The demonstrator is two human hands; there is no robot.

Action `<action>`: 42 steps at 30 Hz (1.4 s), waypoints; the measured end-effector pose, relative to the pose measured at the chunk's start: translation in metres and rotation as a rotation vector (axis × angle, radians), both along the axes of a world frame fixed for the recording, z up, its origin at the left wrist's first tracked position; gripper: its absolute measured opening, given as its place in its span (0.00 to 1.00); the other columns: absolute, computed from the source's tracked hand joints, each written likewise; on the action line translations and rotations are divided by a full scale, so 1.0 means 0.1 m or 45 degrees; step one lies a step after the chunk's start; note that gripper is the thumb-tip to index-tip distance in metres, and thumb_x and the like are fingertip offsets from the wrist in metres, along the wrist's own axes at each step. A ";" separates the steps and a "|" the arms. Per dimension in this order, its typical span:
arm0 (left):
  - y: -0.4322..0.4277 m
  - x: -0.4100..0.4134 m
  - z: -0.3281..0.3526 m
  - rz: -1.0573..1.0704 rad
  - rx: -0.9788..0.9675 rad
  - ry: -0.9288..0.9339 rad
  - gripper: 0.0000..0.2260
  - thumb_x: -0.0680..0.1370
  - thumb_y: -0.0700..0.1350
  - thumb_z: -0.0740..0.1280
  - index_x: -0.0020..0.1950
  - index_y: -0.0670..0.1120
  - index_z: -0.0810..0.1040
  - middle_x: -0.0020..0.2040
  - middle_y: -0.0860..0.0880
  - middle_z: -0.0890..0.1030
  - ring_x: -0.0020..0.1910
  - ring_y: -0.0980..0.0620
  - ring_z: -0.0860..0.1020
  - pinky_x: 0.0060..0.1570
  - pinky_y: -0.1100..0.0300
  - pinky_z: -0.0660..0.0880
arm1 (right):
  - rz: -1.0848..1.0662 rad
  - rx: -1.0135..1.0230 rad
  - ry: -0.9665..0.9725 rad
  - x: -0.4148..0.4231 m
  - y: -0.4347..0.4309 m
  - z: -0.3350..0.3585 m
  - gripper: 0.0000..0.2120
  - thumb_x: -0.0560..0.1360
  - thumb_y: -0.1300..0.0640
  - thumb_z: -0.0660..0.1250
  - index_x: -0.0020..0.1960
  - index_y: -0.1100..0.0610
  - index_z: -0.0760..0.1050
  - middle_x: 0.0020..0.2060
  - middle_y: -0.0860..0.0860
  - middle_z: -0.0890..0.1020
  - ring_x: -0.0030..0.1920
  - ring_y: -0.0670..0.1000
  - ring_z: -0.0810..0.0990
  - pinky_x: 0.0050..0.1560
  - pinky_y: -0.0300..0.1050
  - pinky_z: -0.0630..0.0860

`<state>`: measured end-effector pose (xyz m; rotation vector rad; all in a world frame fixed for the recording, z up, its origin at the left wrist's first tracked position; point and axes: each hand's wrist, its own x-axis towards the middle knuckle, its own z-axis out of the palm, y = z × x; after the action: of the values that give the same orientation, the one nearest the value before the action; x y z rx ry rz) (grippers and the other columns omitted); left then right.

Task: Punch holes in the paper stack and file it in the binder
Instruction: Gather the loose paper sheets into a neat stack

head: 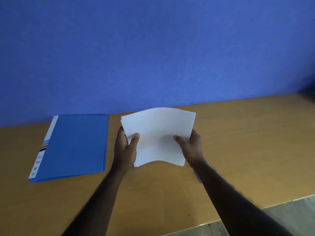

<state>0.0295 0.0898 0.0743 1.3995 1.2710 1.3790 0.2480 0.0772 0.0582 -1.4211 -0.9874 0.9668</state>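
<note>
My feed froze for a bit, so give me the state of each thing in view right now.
Paper stack: lifted off the desk, bowed upward in the middle, no holes visible.
Binder: closed, lying flat on the desk, left of the paper.
Left hand: gripping the stack's left edge.
Right hand: gripping the stack's right edge.
Desk: no hole punch in sight.

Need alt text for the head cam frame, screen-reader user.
Two bare hands, left hand and right hand, hold a bowed stack of white paper above a wooden desk. A closed blue binder lies flat to the left, against a blue wall.
</note>
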 end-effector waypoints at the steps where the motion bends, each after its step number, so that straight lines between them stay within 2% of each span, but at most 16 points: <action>1: -0.02 -0.01 -0.04 0.001 0.002 0.002 0.17 0.77 0.41 0.66 0.65 0.50 0.71 0.62 0.55 0.77 0.63 0.59 0.75 0.61 0.64 0.71 | -0.008 0.018 0.008 0.01 -0.01 -0.02 0.12 0.71 0.64 0.70 0.54 0.57 0.79 0.46 0.52 0.86 0.46 0.52 0.85 0.45 0.47 0.83; 4: -0.11 0.07 -0.24 -0.008 -0.147 0.017 0.16 0.80 0.39 0.64 0.65 0.52 0.69 0.59 0.62 0.76 0.59 0.65 0.74 0.55 0.74 0.69 | -0.014 -0.050 -0.004 -0.01 -0.07 -0.15 0.13 0.67 0.60 0.69 0.51 0.52 0.79 0.46 0.51 0.86 0.48 0.53 0.85 0.47 0.49 0.82; 8: -0.16 0.24 -0.31 0.083 -0.136 0.059 0.12 0.81 0.38 0.60 0.62 0.52 0.69 0.56 0.67 0.75 0.54 0.70 0.75 0.53 0.75 0.69 | -0.037 -0.015 -0.087 -0.08 -0.07 -0.19 0.13 0.67 0.61 0.65 0.50 0.52 0.78 0.43 0.50 0.85 0.43 0.49 0.84 0.44 0.47 0.80; 13: -0.26 0.24 -0.47 0.075 -0.128 0.134 0.08 0.81 0.38 0.58 0.60 0.45 0.68 0.53 0.58 0.77 0.47 0.63 0.76 0.51 0.71 0.71 | -0.022 -0.015 -0.079 -0.09 -0.15 -0.28 0.14 0.71 0.67 0.64 0.52 0.52 0.76 0.43 0.47 0.84 0.40 0.38 0.81 0.40 0.34 0.76; 16: -0.35 0.27 -0.56 0.081 -0.147 0.228 0.05 0.81 0.37 0.57 0.51 0.47 0.66 0.38 0.53 0.69 0.35 0.63 0.71 0.39 0.69 0.68 | -0.012 -0.065 -0.062 -0.11 -0.19 -0.41 0.14 0.74 0.69 0.63 0.50 0.51 0.76 0.41 0.45 0.83 0.38 0.38 0.80 0.39 0.31 0.75; 18: -0.36 0.29 -0.56 0.107 -0.117 0.263 0.09 0.81 0.36 0.57 0.46 0.49 0.63 0.36 0.44 0.64 0.29 0.60 0.67 0.32 0.70 0.64 | -0.024 -0.053 -0.053 -0.10 -0.18 -0.44 0.12 0.72 0.65 0.63 0.53 0.54 0.76 0.40 0.45 0.82 0.39 0.41 0.79 0.40 0.34 0.75; 20: -0.34 0.29 -0.59 0.107 -0.110 0.283 0.06 0.81 0.37 0.57 0.48 0.46 0.63 0.41 0.39 0.67 0.30 0.52 0.68 0.31 0.70 0.65 | 0.001 -0.064 -0.060 -0.09 -0.16 -0.46 0.14 0.73 0.65 0.62 0.57 0.56 0.76 0.44 0.46 0.84 0.43 0.44 0.82 0.43 0.36 0.77; 22: -0.31 0.26 -0.65 0.107 -0.147 0.260 0.01 0.82 0.38 0.57 0.52 0.44 0.66 0.43 0.37 0.69 0.38 0.46 0.72 0.38 0.68 0.69 | 0.032 -0.114 -0.035 -0.07 -0.15 -0.51 0.16 0.75 0.67 0.62 0.61 0.55 0.75 0.50 0.48 0.84 0.50 0.45 0.83 0.48 0.39 0.78; 24: -0.26 0.22 -0.69 0.113 -0.185 0.259 0.05 0.82 0.39 0.57 0.57 0.41 0.68 0.45 0.37 0.72 0.43 0.43 0.74 0.42 0.56 0.74 | 0.047 -0.127 -0.039 -0.06 -0.14 -0.54 0.18 0.74 0.64 0.62 0.62 0.54 0.74 0.53 0.49 0.84 0.54 0.48 0.82 0.52 0.44 0.78; 25: -0.25 0.21 -0.68 0.112 -0.199 0.262 0.04 0.82 0.39 0.57 0.55 0.40 0.68 0.42 0.36 0.71 0.40 0.41 0.72 0.40 0.51 0.72 | 0.048 -0.128 -0.056 -0.04 -0.13 -0.55 0.18 0.73 0.62 0.62 0.62 0.54 0.74 0.53 0.49 0.84 0.54 0.49 0.82 0.54 0.47 0.78; 26: -0.24 0.19 -0.68 0.109 -0.196 0.282 0.02 0.82 0.39 0.57 0.50 0.43 0.67 0.37 0.39 0.67 0.34 0.43 0.68 0.36 0.52 0.68 | 0.051 -0.131 -0.070 -0.03 -0.13 -0.56 0.17 0.73 0.61 0.62 0.62 0.53 0.74 0.53 0.49 0.84 0.55 0.50 0.82 0.55 0.49 0.79; 27: -0.23 0.18 -0.66 0.109 -0.190 0.307 0.07 0.82 0.39 0.57 0.45 0.48 0.65 0.34 0.45 0.64 0.31 0.47 0.65 0.35 0.56 0.65 | 0.056 -0.136 -0.079 -0.03 -0.13 -0.55 0.16 0.74 0.62 0.62 0.61 0.53 0.74 0.53 0.49 0.84 0.54 0.50 0.82 0.56 0.49 0.79; 30: -0.25 0.18 -0.66 0.114 -0.204 0.334 0.15 0.82 0.39 0.57 0.40 0.55 0.60 0.33 0.55 0.59 0.29 0.55 0.61 0.33 0.63 0.62 | 0.092 -0.126 -0.077 -0.06 -0.17 -0.56 0.16 0.77 0.66 0.61 0.61 0.52 0.74 0.53 0.48 0.84 0.55 0.48 0.82 0.56 0.44 0.78; 36: -0.33 0.24 -0.83 0.179 -0.356 0.354 0.12 0.81 0.40 0.56 0.41 0.54 0.60 0.32 0.51 0.59 0.29 0.55 0.60 0.30 0.60 0.61 | 0.093 -0.118 -0.067 -0.11 -0.22 -0.61 0.15 0.79 0.66 0.61 0.62 0.53 0.74 0.54 0.48 0.84 0.53 0.42 0.82 0.48 0.31 0.75; 40: -0.33 0.26 -0.81 0.159 -0.244 0.323 0.06 0.82 0.39 0.56 0.47 0.48 0.63 0.31 0.50 0.61 0.28 0.57 0.60 0.27 0.63 0.61 | 0.087 -0.079 -0.041 -0.12 -0.25 -0.57 0.16 0.79 0.67 0.60 0.62 0.51 0.74 0.53 0.46 0.84 0.54 0.42 0.82 0.50 0.32 0.76; 42: -0.33 0.24 -0.79 0.161 -0.188 0.313 0.05 0.81 0.39 0.57 0.47 0.47 0.63 0.31 0.44 0.63 0.28 0.58 0.62 0.28 0.61 0.62 | 0.072 -0.050 -0.036 -0.12 -0.26 -0.56 0.18 0.79 0.68 0.61 0.64 0.52 0.73 0.54 0.44 0.84 0.55 0.41 0.81 0.52 0.33 0.76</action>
<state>0.0538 0.0572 -0.0044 1.4382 1.6122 1.1932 0.2364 0.0510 0.0024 -1.4497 -1.0391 1.0148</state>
